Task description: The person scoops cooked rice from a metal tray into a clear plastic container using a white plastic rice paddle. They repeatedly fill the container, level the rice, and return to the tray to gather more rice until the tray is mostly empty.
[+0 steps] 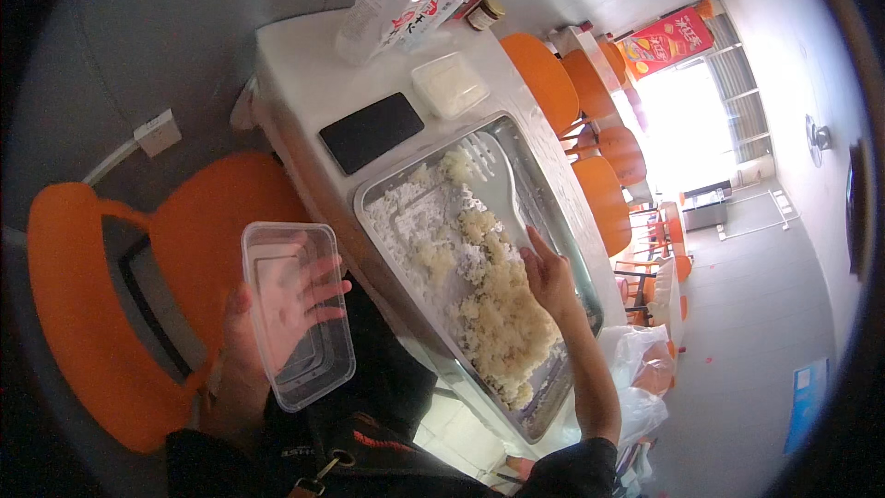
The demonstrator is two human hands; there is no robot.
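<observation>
My left hand (240, 339) holds a clear rectangular plastic food container (302, 349) beside the table's near edge. Its fingers show through the container, which has no food in it. In my right hand (552, 278) is the handle of a pale slotted serving spoon (503, 197). The spoon's slotted end rests over the far left part of a metal tray (546, 187), against a small clump of rice. Cooked rice (511, 328) lies thickest in the tray's middle and near right part, with thin scattered grains toward the left.
A black smartphone (372, 133) and a white-filled plastic container (453, 86) lie beyond the tray on the covered table (297, 62). Behind them stand clear plastic bags with spouts (401, 10) and a jar (485, 14). An orange chair (221, 207) is at my left; plastic bags (639, 387) lie right.
</observation>
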